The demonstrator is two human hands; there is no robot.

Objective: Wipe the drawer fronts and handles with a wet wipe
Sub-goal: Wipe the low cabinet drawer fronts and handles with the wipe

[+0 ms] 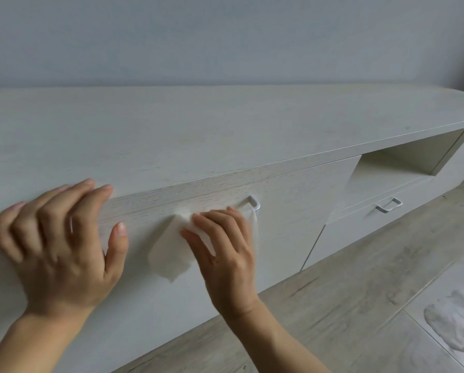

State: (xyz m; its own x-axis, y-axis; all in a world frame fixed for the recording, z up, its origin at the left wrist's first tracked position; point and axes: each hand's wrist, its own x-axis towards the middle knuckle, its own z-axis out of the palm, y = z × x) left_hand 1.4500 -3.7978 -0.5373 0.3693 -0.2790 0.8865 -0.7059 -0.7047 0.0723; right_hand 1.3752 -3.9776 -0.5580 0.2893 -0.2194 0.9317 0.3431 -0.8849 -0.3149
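A long white cabinet [171, 135] runs across the view. My right hand [225, 254] presses a white wet wipe [171, 249] flat against the large drawer front [292, 211], just left of its metal handle [255, 203]. The wipe hangs down below my fingers and partly drapes by the handle. My left hand [61, 238] rests on the cabinet's top front edge, fingers spread over the top and thumb down the front. Further right, a smaller drawer [360, 224] carries its own metal handle [389, 205].
An open shelf niche [403, 160] sits above the small drawer at the right. A pale wood-look floor [346, 305] runs below the cabinet. A grey smudged patch [451, 327] marks a light floor mat at lower right. A plain grey wall stands behind.
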